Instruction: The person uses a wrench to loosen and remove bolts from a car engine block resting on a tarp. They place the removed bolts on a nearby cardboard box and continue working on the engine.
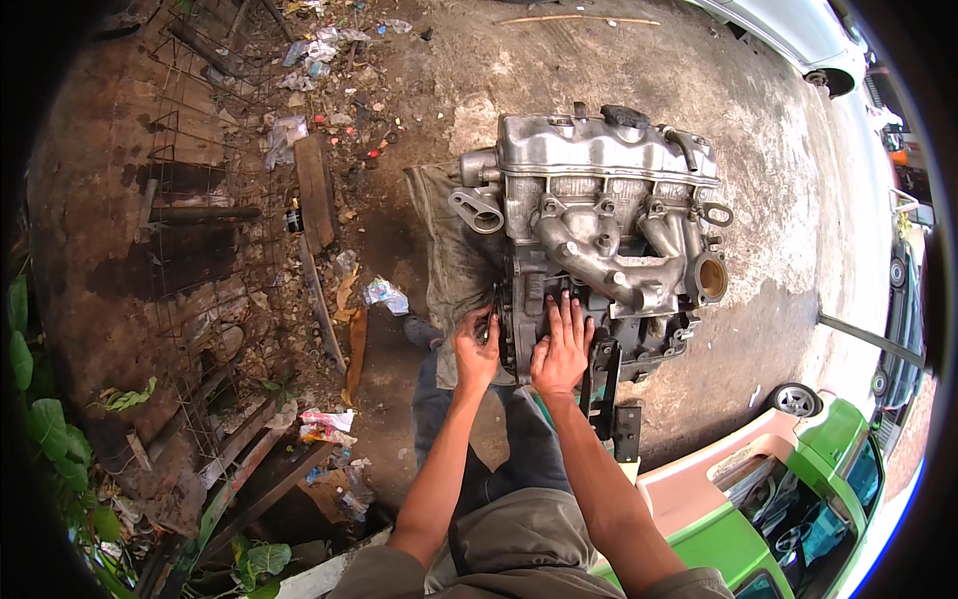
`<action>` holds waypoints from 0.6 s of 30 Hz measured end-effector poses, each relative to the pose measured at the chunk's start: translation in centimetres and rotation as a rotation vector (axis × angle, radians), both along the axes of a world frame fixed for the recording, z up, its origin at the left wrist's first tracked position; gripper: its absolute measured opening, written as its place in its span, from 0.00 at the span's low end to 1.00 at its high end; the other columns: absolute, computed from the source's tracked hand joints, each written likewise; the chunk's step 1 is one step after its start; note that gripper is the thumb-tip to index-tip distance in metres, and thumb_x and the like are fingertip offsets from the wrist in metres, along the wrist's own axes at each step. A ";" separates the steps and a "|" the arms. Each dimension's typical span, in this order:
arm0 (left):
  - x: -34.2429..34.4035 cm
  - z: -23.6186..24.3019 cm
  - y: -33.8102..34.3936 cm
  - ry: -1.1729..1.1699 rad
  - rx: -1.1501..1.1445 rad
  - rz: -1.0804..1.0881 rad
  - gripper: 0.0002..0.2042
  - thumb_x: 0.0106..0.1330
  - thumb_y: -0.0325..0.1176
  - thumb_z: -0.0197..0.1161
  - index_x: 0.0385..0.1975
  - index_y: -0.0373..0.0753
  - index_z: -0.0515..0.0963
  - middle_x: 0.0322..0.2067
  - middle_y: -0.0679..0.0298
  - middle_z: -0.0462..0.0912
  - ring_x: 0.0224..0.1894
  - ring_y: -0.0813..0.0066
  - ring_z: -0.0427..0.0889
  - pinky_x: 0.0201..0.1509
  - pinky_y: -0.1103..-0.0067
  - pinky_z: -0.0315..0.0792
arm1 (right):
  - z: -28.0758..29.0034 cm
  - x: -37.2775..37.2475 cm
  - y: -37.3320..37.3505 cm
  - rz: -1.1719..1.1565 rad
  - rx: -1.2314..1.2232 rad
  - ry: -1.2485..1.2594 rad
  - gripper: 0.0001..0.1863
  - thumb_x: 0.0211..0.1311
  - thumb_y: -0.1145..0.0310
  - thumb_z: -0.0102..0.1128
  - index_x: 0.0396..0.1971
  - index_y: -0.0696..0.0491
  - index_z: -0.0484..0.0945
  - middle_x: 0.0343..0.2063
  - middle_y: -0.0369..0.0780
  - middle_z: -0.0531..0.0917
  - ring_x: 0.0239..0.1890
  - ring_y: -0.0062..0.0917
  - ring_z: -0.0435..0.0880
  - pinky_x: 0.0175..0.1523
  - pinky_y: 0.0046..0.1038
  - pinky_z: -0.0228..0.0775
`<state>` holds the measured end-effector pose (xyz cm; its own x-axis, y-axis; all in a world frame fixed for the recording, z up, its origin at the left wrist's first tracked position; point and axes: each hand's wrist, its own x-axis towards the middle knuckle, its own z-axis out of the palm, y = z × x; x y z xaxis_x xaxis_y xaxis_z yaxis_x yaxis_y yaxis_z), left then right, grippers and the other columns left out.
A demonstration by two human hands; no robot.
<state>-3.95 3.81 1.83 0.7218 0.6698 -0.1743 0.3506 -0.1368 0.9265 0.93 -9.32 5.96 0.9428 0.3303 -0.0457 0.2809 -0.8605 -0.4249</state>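
A car engine (pixel 609 170) stands before me, with a silver valve cover on top and a silver exhaust manifold (pixel 604 265) on the side facing me. Below these, the engine block (pixel 534 290) is dark. My right hand (pixel 562 344) lies on the block's near side, fingers stretched upward and thumb apart. At the block's left end, my left hand (pixel 476 344) is curled, its thumb and fingers closed about a dark part at the edge. What that part is, I cannot make out. A black bracket (pixel 601 389) stands just right of my right wrist.
A grey-brown cloth (pixel 446 240) lies under the engine's left side. Wooden planks (pixel 315 190), wire mesh and litter cover the ground at left. A green vehicle body (pixel 718 554) stands at lower right, near a wheel (pixel 795 400). A silver car (pixel 798 35) is at upper right.
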 end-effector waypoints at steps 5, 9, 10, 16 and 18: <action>2.7 0.7 2.0 -0.043 0.197 -0.088 0.08 0.67 0.28 0.65 0.38 0.29 0.79 0.33 0.46 0.83 0.33 0.55 0.84 0.35 0.66 0.74 | -0.1 0.0 0.0 0.000 0.001 -0.002 0.36 0.56 0.66 0.44 0.70 0.49 0.65 0.73 0.41 0.63 0.75 0.38 0.58 0.78 0.48 0.39; 7.2 -3.1 4.4 0.106 0.097 -0.089 0.09 0.67 0.30 0.65 0.37 0.29 0.79 0.30 0.44 0.82 0.29 0.57 0.83 0.34 0.65 0.72 | -0.2 0.0 -0.1 0.004 0.007 -0.016 0.37 0.55 0.66 0.47 0.70 0.49 0.66 0.73 0.40 0.63 0.75 0.38 0.58 0.78 0.48 0.40; 8.3 -4.8 5.1 0.184 0.024 -0.090 0.09 0.67 0.30 0.65 0.37 0.29 0.79 0.30 0.44 0.82 0.28 0.58 0.83 0.35 0.65 0.72 | -0.2 0.0 -0.2 0.000 0.010 -0.014 0.37 0.55 0.66 0.47 0.70 0.49 0.66 0.73 0.40 0.63 0.75 0.38 0.58 0.78 0.48 0.40; 9.7 -11.2 6.7 0.524 -0.309 -0.045 0.18 0.68 0.40 0.66 0.36 0.26 0.77 0.24 0.50 0.82 0.22 0.60 0.80 0.24 0.65 0.70 | -0.2 -0.1 -0.1 0.003 -0.004 -0.005 0.36 0.57 0.66 0.43 0.71 0.48 0.64 0.73 0.41 0.63 0.76 0.37 0.56 0.78 0.48 0.38; 9.7 -10.9 6.7 0.507 -0.374 -0.038 0.18 0.69 0.40 0.65 0.34 0.26 0.76 0.22 0.53 0.80 0.20 0.62 0.80 0.20 0.66 0.68 | -0.2 0.0 -0.1 0.003 0.017 -0.013 0.36 0.57 0.66 0.43 0.71 0.48 0.64 0.73 0.41 0.63 0.76 0.37 0.56 0.78 0.48 0.38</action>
